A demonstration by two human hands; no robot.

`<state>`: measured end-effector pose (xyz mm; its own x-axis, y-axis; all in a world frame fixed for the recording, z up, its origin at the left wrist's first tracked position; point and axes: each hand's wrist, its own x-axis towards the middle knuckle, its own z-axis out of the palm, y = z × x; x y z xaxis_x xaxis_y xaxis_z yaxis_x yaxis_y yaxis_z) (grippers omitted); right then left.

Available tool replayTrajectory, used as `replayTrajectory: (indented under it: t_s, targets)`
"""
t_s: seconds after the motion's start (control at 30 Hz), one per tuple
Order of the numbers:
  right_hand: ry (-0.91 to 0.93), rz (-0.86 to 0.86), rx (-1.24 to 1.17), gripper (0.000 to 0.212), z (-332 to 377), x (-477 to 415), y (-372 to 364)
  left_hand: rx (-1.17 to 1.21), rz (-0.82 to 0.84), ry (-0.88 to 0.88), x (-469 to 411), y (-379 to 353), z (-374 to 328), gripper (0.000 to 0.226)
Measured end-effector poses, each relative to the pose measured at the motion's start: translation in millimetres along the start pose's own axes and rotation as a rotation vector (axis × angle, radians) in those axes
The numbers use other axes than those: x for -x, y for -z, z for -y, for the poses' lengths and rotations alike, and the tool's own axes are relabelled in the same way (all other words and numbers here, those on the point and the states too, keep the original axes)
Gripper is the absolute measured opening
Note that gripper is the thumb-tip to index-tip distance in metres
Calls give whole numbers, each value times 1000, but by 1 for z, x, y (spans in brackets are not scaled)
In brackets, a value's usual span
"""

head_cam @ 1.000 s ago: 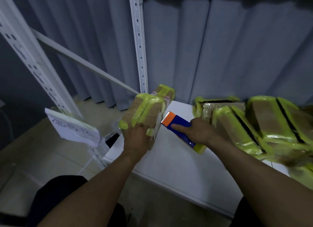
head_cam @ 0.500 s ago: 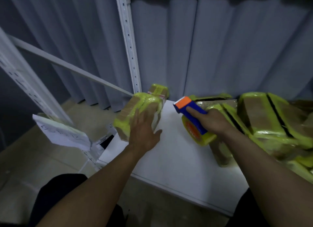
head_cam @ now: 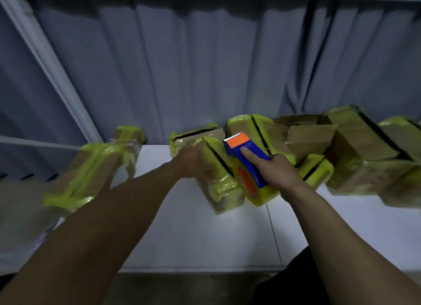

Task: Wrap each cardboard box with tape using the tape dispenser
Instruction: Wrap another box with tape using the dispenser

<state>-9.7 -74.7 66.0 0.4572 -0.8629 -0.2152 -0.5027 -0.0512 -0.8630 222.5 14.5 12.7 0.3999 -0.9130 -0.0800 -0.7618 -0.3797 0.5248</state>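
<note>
My right hand grips a blue and orange tape dispenser with a yellow tape roll, held above the white table. My left hand reaches onto a cardboard box partly wrapped in yellow tape at the table's middle; blur hides whether its fingers close on it. A taped box lies at the table's left end, apart from both hands.
Several more cardboard boxes, some taped yellow and some bare, pile along the back and right. A white shelf post slants at the left. Grey curtain hangs behind. The table's front edge is near my body.
My left hand let go of the taped box at the left and moved right onto a box in the middle. The view swung right; the dispenser stays in my right hand.
</note>
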Motion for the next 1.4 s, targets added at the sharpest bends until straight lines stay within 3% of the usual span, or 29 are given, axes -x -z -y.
replayTrajectory:
  t_s: [0.13,0.47,0.53,0.7,0.83,0.97,1.03,1.13,1.27,1.4]
  targets:
    - [-23,15,-8,68,-5,-11,9,49,-117,-5,-40,-17,30,114]
    - [111,-113,76,76,2,-3,10,-61,-42,159,16,-17,39,82]
    - [109,-113,103,78,2,2,8,61,-96,243,44,-24,32,68]
    - [102,-86,100,73,6,23,-3,241,-207,365,106,-42,32,72]
    - [131,-35,44,59,15,42,-23,279,-144,418,152,-41,34,69]
    - [108,12,-25,59,19,47,-45,139,-150,385,181,-31,41,102]
    - [77,47,16,71,16,45,-58,-24,-162,235,186,-27,44,115]
    - [44,85,108,80,10,41,-72,-224,-94,-2,186,-28,48,92]
    - [51,98,116,76,15,43,-75,-261,117,80,185,-39,50,74]
    - [106,97,96,72,19,49,-74,-442,141,39,185,-37,54,69]
